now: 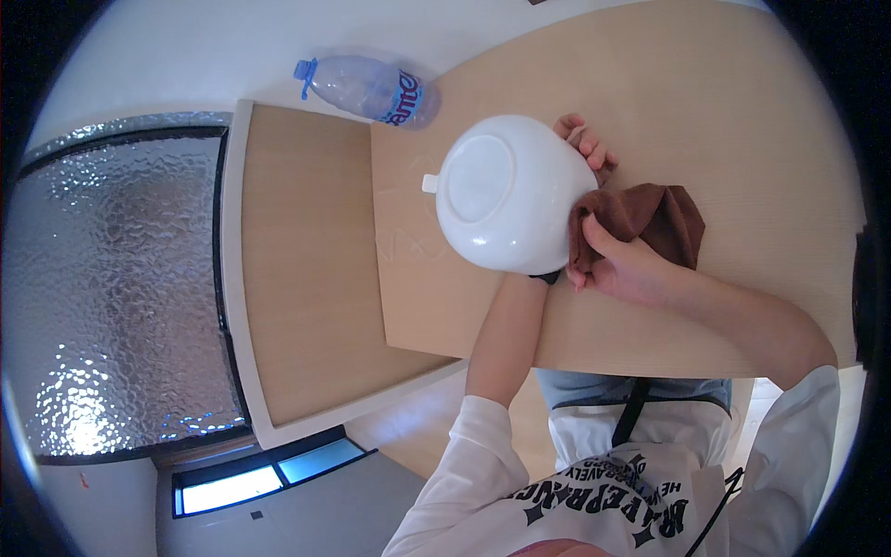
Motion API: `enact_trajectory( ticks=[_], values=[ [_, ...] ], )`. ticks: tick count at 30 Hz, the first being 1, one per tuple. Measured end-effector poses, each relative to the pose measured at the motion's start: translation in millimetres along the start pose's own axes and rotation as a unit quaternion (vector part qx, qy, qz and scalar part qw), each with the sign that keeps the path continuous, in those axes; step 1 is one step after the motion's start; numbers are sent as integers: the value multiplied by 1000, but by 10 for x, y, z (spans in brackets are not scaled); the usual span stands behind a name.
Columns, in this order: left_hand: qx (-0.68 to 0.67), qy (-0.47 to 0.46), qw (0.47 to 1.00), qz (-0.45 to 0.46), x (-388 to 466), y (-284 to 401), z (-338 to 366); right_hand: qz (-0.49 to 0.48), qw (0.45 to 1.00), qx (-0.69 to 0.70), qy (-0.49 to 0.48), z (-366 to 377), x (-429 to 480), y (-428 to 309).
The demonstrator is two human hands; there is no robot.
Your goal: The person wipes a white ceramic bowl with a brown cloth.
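A glossy white bowl (518, 209) with a ring foot and a small lug is tipped on its side above the wooden desk, its base turned to the left. My left hand (588, 145) reaches behind it and grips it; the curled fingers show past its far right side, while the palm is hidden by the bowl. In my right hand (626, 261) is a bunched brown cloth (658, 216), pinched under the thumb and pressed against the right side of the bowl. The mouth and inside of the bowl face away from view.
A clear plastic bottle (372, 90) with a blue cap and printed label stands at the back left of the wooden desk (738, 118). A raised wooden side panel (313, 257) with a pale edge borders the desk's left. Beyond it is a textured glass pane (125, 285).
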State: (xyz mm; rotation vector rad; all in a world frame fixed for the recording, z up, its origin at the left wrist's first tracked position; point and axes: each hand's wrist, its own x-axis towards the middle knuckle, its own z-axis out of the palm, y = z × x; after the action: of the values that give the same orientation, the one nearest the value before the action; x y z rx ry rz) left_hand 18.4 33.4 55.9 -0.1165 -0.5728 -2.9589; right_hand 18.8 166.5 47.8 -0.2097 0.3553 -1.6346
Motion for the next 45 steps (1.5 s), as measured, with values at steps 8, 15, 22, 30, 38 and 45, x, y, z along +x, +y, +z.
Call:
enact_trajectory(
  ticks=[8,15,22,30,38,45],
  values=[
    [-5,-3,1000,7,-15,-12,15,5,1000,2,9,-6,-7,-5],
    [4,3,1000,10,-15,-8,-10,7,1000,-4,11,0,1,-5],
    [8,16,1000,1,-18,-4,28,4,1000,-6,3,-7,-9,-4],
    [17,12,1000,0,-8,7,-1,-4,1000,-6,-16,-18,5,6],
    [8,-4,1000,-5,16,11,-83,-12,1000,-2,-6,29,-12,-5],
    [2,3,1000,-3,-5,-2,-22,-1,1000,-5,3,16,-14,-7]
  ],
)
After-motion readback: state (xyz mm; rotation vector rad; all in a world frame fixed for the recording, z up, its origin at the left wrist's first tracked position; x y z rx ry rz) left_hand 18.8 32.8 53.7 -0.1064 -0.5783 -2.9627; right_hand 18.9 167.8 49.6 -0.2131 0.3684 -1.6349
